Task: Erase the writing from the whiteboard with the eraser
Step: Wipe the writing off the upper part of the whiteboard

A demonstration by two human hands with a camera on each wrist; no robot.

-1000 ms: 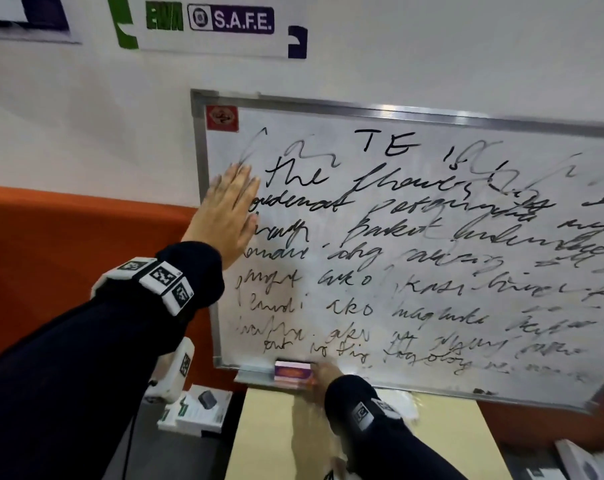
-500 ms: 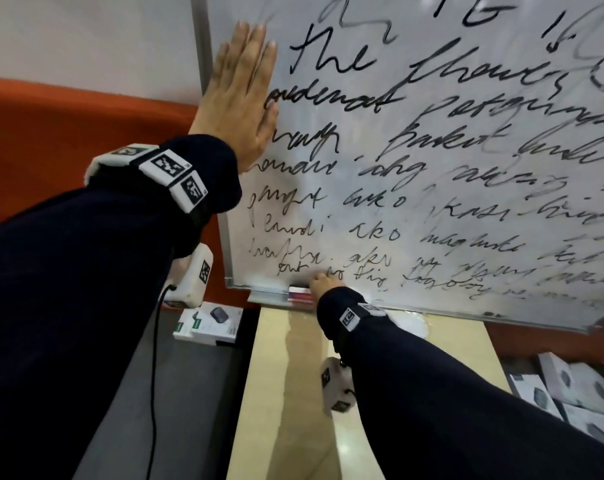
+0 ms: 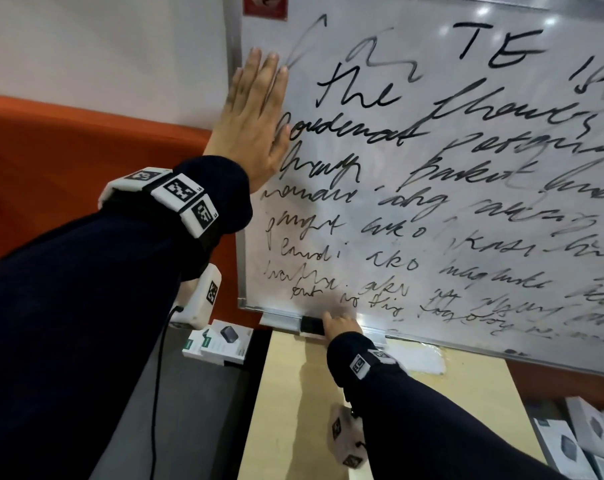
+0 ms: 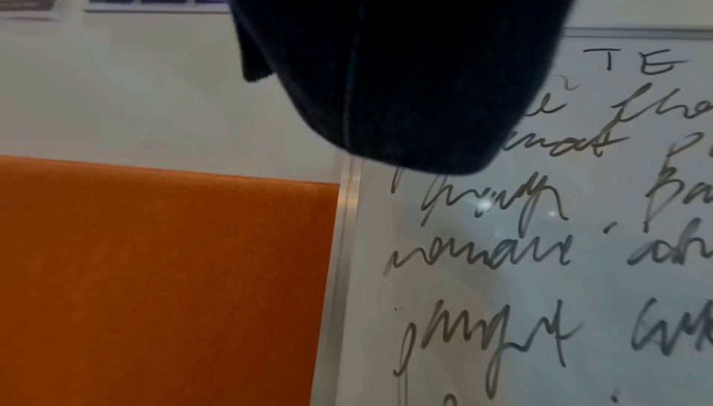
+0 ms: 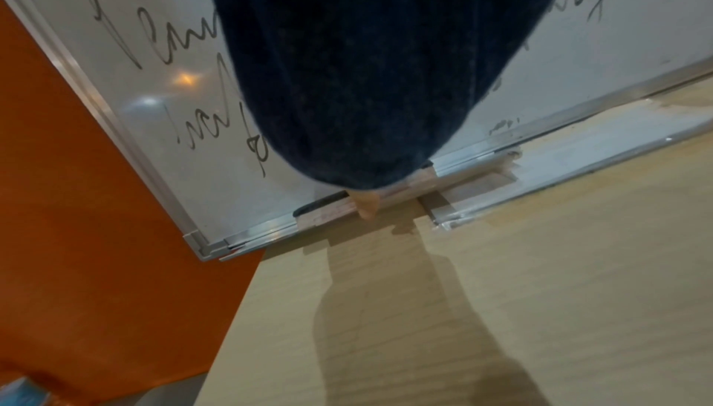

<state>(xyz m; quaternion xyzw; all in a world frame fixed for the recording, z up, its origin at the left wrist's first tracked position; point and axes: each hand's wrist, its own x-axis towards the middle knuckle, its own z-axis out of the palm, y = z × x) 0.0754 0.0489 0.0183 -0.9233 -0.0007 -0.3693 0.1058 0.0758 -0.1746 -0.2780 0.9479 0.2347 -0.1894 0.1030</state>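
The whiteboard [image 3: 414, 22] is covered in black handwriting. My left hand [image 3: 255, 116] presses flat against its upper left edge, fingers straight. The eraser [image 3: 311, 325] lies on the board's bottom tray [image 3: 276, 318], its dark felt side showing. My right hand [image 3: 340, 323] is on the eraser's right end, fingers curled over it. In the right wrist view my sleeve hides most of that hand, but the thumb [image 5: 366, 207] presses the eraser's [image 5: 328, 208] front side. In the left wrist view the sleeve hides my left hand; only the board [image 4: 482, 290] shows.
A beige table [image 3: 293, 410] stands under the board. An orange panel [image 3: 85, 140] runs along the wall at the left. Small product boxes lie low at the left [image 3: 220, 344] and at the right [image 3: 577, 441].
My right hand has reached onto the eraser on the tray and closed over it; the eraser now shows its dark side. My left hand has stayed flat on the board.
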